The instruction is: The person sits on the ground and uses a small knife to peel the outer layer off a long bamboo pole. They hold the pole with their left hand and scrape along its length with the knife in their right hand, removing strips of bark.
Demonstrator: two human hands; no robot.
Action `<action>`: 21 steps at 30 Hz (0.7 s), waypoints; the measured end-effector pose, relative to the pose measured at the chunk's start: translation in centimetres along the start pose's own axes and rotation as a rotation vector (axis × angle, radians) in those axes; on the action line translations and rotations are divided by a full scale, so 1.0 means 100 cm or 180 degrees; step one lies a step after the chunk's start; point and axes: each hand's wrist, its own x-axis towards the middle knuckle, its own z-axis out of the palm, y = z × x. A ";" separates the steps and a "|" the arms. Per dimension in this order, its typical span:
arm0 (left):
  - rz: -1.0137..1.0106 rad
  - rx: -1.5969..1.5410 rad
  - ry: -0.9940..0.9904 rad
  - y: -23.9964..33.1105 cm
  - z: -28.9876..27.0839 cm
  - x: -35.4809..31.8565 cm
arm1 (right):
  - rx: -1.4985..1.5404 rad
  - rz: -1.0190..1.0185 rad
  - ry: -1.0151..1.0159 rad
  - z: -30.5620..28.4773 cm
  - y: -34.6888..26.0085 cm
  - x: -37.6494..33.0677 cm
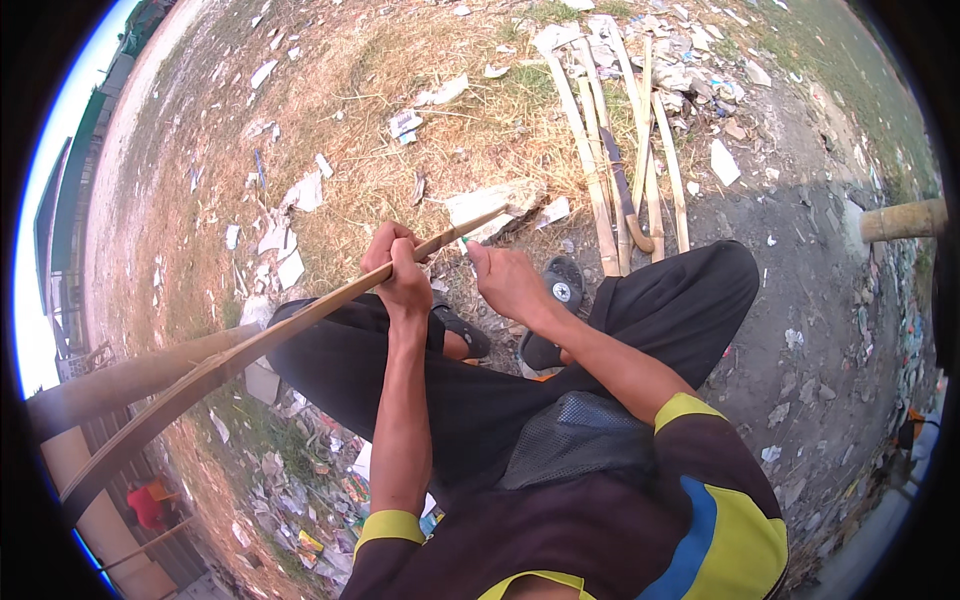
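A long split bamboo strip [300, 325] runs slantwise from the lower left up to a narrow tip in front of me. My left hand [398, 275] is closed round it a little short of that tip. Close to the tip is my right hand [508, 280], its fingers pinched on a small green-ended thing [465, 240] whose kind I cannot make out. Beyond my right knee, several split bamboo pieces [590, 165] lie on the ground. Among them rests a long dark-bladed knife [615, 165] with a curved, light wooden handle.
A thick round bamboo pole [150, 380] passes under the strip at left; another pole end [905, 220] juts in at right. Paper scraps and litter [290, 255] cover the dry grass. A person in red [148, 507] is far off at lower left. My sandalled feet [560, 290] are below my hands.
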 end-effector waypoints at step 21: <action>0.0300 0.0391 -0.0283 -0.001 0.005 -0.001 | -0.0262 0.0547 0.0076 0.019 0.063 0.022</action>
